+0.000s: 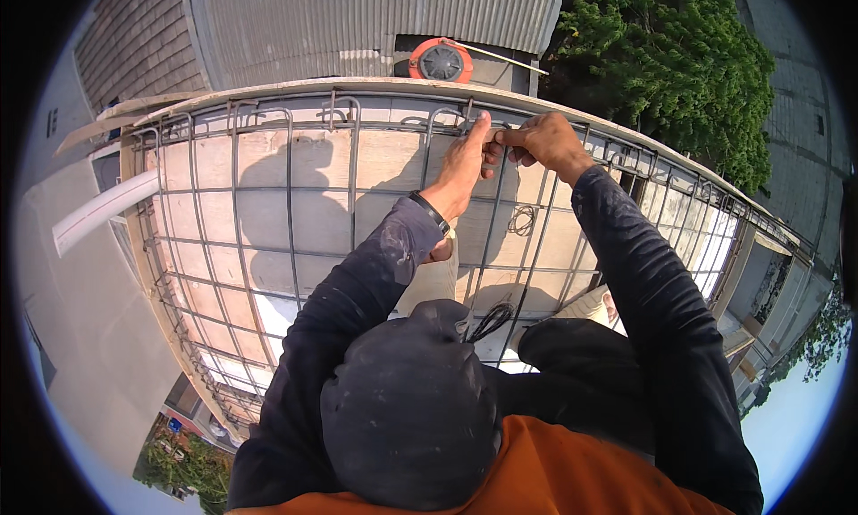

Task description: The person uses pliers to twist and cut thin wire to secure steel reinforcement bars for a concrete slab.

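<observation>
Both my hands are together at the far edge of a rebar mesh (pixel 322 189). My left hand (pixel 465 164) has its thumb raised and its fingers curled inward beside a bent bar. Next to it, my right hand (pixel 547 145) makes a pinch, thumb against fingers, almost touching the left fingertips. Whatever lies between the fingers is too small to make out. A loose coil of thin wire (pixel 522 220) rests on the mesh below my hands. Nearer to me is a bundle of dark tie wires (pixel 492 321).
Wooden boards (pixel 384 85) edge the formwork around the mesh, with hooked bar ends along the far side. A white pipe (pixel 105 213) juts out at left. Beyond the edge are a red-rimmed round object (pixel 441 62), corrugated roofing (pixel 357 23) and a leafy tree (pixel 661 68).
</observation>
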A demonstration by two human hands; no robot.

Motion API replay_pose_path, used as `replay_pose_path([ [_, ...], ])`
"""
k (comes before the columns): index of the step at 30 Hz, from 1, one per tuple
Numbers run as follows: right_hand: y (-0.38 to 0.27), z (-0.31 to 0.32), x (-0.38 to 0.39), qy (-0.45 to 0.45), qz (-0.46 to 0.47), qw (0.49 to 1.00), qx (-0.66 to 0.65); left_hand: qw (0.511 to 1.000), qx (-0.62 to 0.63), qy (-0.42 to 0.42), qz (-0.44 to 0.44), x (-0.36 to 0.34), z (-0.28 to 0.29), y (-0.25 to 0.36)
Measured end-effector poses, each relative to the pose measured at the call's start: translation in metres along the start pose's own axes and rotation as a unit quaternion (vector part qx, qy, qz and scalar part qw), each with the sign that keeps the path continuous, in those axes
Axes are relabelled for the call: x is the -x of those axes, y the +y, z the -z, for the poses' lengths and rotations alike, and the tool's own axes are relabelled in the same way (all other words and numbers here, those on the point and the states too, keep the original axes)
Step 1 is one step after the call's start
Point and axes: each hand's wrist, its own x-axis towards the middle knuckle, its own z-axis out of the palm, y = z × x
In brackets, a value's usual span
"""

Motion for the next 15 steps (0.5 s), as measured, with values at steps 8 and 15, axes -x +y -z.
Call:
replay_pose_path([
  [8,-0.004,0.005,0.005,-0.011,0.002,1.000,-0.015,0.997,0.041,-0.042,-0.055,0.019,-0.008,-0.006],
  [15,0.005,-0.003,-0.004,0.016,-0.004,1.000,0.005,0.984,-0.129,-0.039,-0.113,0.035,-0.015,-0.010],
])
